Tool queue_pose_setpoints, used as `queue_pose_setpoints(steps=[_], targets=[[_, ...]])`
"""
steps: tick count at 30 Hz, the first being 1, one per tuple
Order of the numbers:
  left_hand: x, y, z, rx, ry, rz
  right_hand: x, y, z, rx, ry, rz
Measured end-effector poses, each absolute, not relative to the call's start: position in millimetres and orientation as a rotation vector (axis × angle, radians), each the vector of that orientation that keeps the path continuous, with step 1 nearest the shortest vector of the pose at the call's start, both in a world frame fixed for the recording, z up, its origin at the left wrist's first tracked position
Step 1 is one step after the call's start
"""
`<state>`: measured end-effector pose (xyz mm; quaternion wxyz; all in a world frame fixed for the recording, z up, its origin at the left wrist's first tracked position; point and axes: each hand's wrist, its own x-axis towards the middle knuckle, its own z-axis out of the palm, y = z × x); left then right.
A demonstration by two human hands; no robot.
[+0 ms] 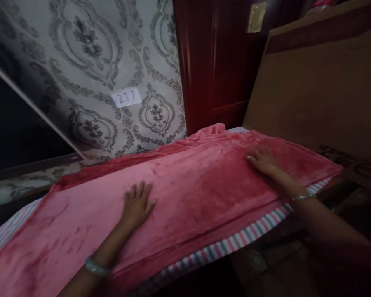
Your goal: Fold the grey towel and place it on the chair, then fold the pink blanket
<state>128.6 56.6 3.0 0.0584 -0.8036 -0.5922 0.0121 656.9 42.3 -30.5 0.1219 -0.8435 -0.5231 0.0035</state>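
Observation:
A pink plush blanket point(179, 189) lies spread in a long folded strip, with a bunched ridge along its far edge. Flat on its left-middle part rests my left hand point(138, 204), fingers spread. My right hand point(264, 160) lies on the darker red area toward the right end, slightly blurred, fingers stretched out. Neither hand grips the cloth. Beneath the blanket, a striped cloth point(235, 242) in grey, white and pink shows along the near edge and at the left end.
Patterned wallpaper point(92, 45) with a paper label point(126, 97) reading 277 stands behind. A dark red door point(216, 62) adjoins it. At the right a large cardboard box point(318, 90) rises close to the blanket's end. A dark panel point(15, 119) leans at the left.

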Motion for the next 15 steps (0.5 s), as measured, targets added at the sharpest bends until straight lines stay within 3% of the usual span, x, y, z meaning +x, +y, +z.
queue_pose_setpoints(steps=[3,7,15], targets=[[163,46,-2,-2.711,-1.566,0.02,589,29,-38,-2.237,-1.906,0.043],[182,40,-17,-2.752,-1.525,-0.09,556,9,-66,-2.274,-1.955,0.051],[114,43,-4,-2.608,-1.811,-0.036,565,13,-82,-2.229,-1.924,-0.029]])
